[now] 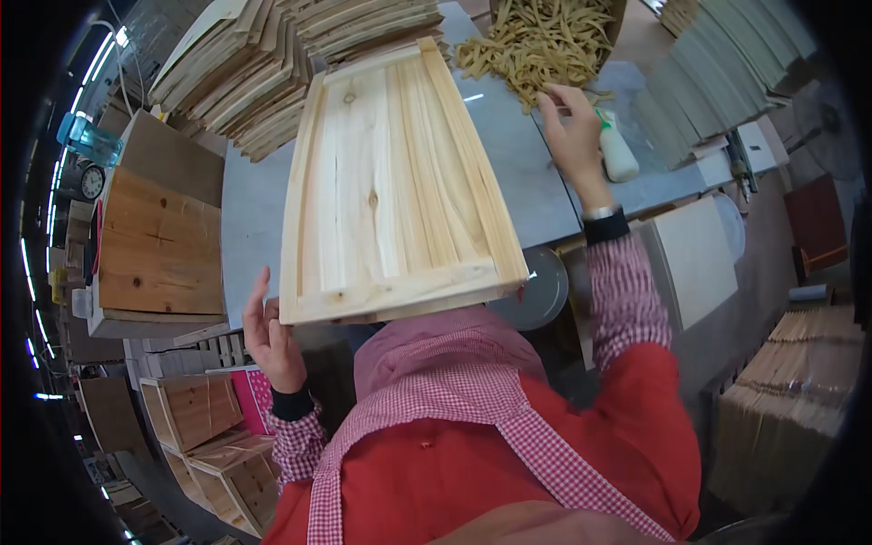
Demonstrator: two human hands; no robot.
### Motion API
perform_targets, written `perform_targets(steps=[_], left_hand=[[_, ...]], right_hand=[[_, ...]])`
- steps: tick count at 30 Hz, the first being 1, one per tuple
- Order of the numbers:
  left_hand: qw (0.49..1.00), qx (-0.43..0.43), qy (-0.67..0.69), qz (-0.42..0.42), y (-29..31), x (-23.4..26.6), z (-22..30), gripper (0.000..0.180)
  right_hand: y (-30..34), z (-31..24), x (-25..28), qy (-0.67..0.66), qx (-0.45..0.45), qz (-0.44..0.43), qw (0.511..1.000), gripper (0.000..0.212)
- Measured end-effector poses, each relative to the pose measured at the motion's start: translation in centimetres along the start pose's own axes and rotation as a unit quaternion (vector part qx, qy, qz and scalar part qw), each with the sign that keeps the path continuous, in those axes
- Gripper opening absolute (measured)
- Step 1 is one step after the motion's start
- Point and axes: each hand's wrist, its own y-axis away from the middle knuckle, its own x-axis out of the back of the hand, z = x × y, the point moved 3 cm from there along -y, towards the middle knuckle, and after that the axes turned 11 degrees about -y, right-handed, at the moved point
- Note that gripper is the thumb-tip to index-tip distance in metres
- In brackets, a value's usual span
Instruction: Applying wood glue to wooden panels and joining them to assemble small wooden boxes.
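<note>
A pale wooden framed panel (391,182) lies lengthwise on the grey worktable (522,173), its near end jutting over the table's front edge. My left hand (268,336) hovers open just left of that near corner, fingers spread, holding nothing. My right hand (570,123) reaches to the far right of the table, at the edge of a heap of thin wooden strips (536,41); its fingers curl at the strips, and whether they pinch one I cannot tell. A white glue bottle (618,150) with a green tip stands beside that hand.
Stacks of wooden slats (245,73) rest at the back left and flat boards (727,64) at the back right. A wooden box (159,245) stands left of the table, more boxes (213,436) lower left. A round lid (540,291) sits under the table edge.
</note>
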Motion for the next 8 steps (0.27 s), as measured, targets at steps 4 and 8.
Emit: perform_targets(steps=[4,8], left_hand=[[0.99,0.139,-0.004,0.036,2.0,4.1,-3.7,0.022],[0.981,0.173,0.073,0.039,4.2,8.0,-6.1,0.025]], right_hand=[[-4.7,9.4,-3.5,0.24,0.058,0.006,0.969,0.023],[-7.9,14.9,-6.6,0.319,-0.083,-0.188,0.925,0.025]])
